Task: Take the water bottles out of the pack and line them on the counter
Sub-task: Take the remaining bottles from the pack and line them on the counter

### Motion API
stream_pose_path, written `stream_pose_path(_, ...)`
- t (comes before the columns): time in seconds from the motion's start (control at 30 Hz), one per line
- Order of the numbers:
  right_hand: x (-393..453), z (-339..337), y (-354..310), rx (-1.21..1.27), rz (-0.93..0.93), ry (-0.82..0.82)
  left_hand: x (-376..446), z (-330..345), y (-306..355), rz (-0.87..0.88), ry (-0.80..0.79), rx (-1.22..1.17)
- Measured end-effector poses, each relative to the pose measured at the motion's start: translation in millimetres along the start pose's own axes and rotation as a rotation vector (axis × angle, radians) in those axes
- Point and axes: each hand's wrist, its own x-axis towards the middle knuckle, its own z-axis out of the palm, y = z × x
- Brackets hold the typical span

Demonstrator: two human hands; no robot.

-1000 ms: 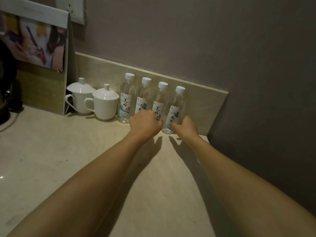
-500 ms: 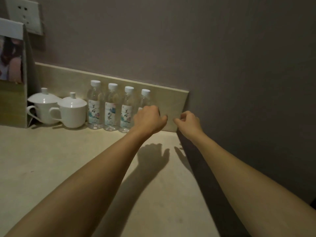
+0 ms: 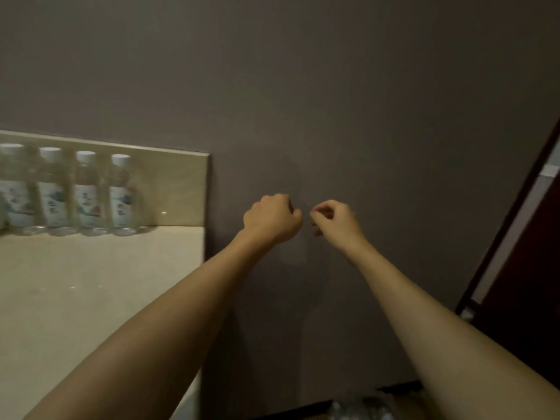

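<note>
Both curled, holding nothing: left hand and right hand, in the air before the grey wall. Four water bottles upright in row on bench, against backsplash.

White-capped bottles – pale printed labels, beige counter, grey wall

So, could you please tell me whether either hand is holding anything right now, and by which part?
Nothing is held: the left hand and right hand are curled and empty, off to the right of the water bottles.
</note>
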Motion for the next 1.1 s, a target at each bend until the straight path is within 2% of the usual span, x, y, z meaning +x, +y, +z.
stream_pose_path(0.17,-22.1,-85.9,57.4,-0.003,0.056,0.029,-15.1,44.3,77.9,-0.005,-0.014,-0.062)
stream_pose_path(0.33,-48.5,-171.1,125.4,0.006,0.164,0.099,-39.2,102.5,168.7,0.082,-0.16,-0.109)
stream_pose_path(0.5,-66.5,-221.6,174.5,0.015,0.268,0.164,-54.6,147.1,217.1,0.138,-0.258,-0.124)
stream_pose_path(0.77,-78.3,-254.9,220.7,-0.005,0.407,0.176,-55.4,215.4,255.9,0.199,-0.388,-0.168)
stream_pose_path(0.93,-65.2,-256.7,260.1,-0.021,0.475,0.169,-39.3,262.1,262.2,0.176,-0.471,-0.215)
stream_pose_path(1.0,-57.1,-252.3,281.2,-0.027,0.555,0.094,-26.4,280.3,259.6,0.151,-0.504,-0.236)
stream_pose_path(1.1,-39.4,-238.6,315.0,-0.042,0.676,-0.113,-3.3,312.0,251.9,0.104,-0.551,-0.253)
